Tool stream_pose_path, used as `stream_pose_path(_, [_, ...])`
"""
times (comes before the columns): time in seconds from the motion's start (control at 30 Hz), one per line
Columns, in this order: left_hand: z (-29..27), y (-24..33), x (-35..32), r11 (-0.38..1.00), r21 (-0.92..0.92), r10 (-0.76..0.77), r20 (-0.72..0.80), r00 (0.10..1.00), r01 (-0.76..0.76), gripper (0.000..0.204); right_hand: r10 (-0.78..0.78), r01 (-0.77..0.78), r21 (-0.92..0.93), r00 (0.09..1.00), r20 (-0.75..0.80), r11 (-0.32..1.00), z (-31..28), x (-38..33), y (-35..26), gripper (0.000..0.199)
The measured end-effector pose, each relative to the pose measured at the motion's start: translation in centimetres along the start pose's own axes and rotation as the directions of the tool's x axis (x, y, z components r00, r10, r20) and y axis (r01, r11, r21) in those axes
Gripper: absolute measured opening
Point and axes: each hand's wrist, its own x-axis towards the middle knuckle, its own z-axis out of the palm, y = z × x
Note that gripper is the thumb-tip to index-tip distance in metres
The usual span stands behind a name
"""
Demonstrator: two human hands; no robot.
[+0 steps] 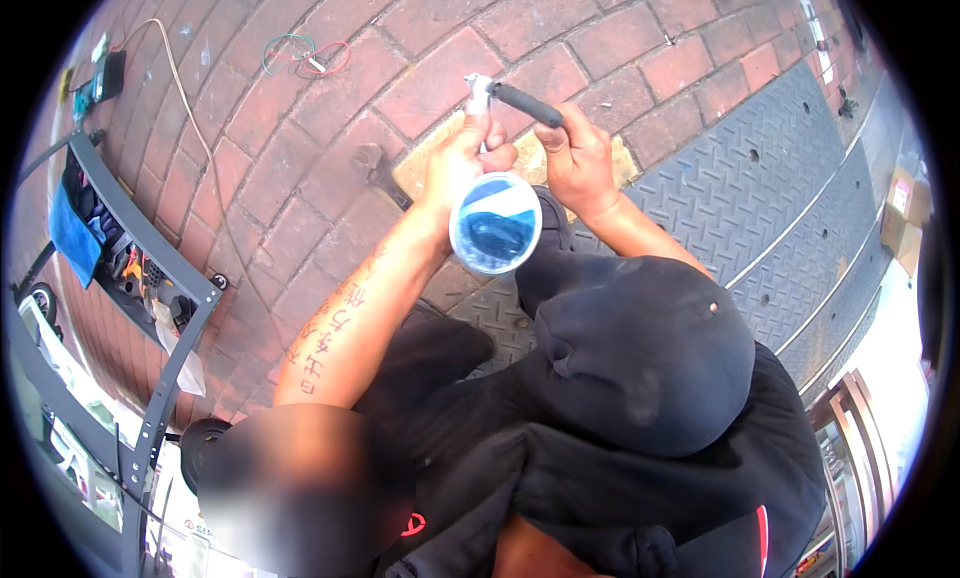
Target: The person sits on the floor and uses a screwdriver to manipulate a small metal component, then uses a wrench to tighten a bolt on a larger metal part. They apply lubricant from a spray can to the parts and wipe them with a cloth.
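Note:
Above the brick paving, my left hand [462,168] is closed around a short silver metal part [480,88]. A black grip-covered handle [527,105] slants from that part toward my right hand [580,163], whose thumb and forefinger close on its end. Just below my left hand is a round white-rimmed tub [495,223] with something blue inside; what supports it is hidden. On the ground left of my hands lies a dark wrench [378,173], partly covered by my left forearm. Beneath both hands lies a yellowish board [425,163].
A dark-framed cart [185,263] with a blue cloth [75,228] and tools stands at left. A hose [190,103] and red and green wires [317,63] cross the bricks. Grey ribbed metal plates [740,168] lie at right. My black-clad knee [640,358] is close below.

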Motion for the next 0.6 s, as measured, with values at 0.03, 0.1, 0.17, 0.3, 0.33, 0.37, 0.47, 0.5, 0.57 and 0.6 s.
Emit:
stream_pose_path(0.03, [-0.6,0.4,0.2,1.000,-0.014,-0.014,0.031,0.999,0.014,0.042,-0.065,0.065,-0.019,0.998,0.016,0.998,0.0,0.6,0.2,0.028])
stream_pose_path(0.1, [-1.9,1.1,0.6,0.997,-0.053,-0.042,0.098,0.994,0.048,0.043,-0.216,0.225,-0.080,0.970,0.108,0.971,-0.6,1.7,1.2,0.022])
stream_pose_path(0.17, [-1.7,2.4,0.1,0.964,-0.240,-0.100,0.092,0.991,0.119,0.040,-0.360,0.388,-0.125,0.912,0.198,0.913,-2.3,3.0,2.1,0.021])
stream_pose_path(0.3, [-4.0,4.6,0.2,0.956,-0.244,-0.067,0.351,0.934,0.161,0.037,-0.022,0.031,-0.060,0.988,0.152,0.998,-4.9,2.1,3.4,0.031])
stream_pose_path(0.33, [-4.2,4.3,0.5,0.947,-0.270,-0.066,0.366,0.928,0.174,0.037,-0.007,0.008,-0.007,0.993,0.117,1.000,-4.2,1.9,3.4,0.030])
stream_pose_path(0.37, [-4.2,3.9,0.8,0.935,-0.295,-0.075,0.381,0.921,0.198,0.037,0.019,-0.022,0.042,0.997,0.080,0.999,-2.9,1.6,2.7,0.028])
stream_pose_path(0.47, [-3.6,3.6,1.2,0.935,-0.302,-0.059,0.385,0.921,0.186,0.037,0.064,-0.065,0.129,0.998,0.011,0.990,-0.3,1.7,1.2,0.027])
stream_pose_path(0.5, [-3.4,3.5,1.2,0.940,-0.292,-0.052,0.384,0.922,0.175,0.037,0.077,-0.076,0.149,0.997,-0.005,0.986,0.2,1.7,0.9,0.027])
stream_pose_path(0.57, [-3.5,3.3,1.3,0.941,-0.300,-0.038,0.360,0.932,0.154,0.038,0.146,-0.143,0.274,0.989,0.007,0.951,1.0,1.4,0.5,0.029])
stream_pose_path(0.6, [-3.5,3.3,1.3,0.942,-0.303,-0.031,0.347,0.937,0.143,0.039,0.183,-0.176,0.352,0.983,0.013,0.919,1.5,1.3,0.0,0.029])
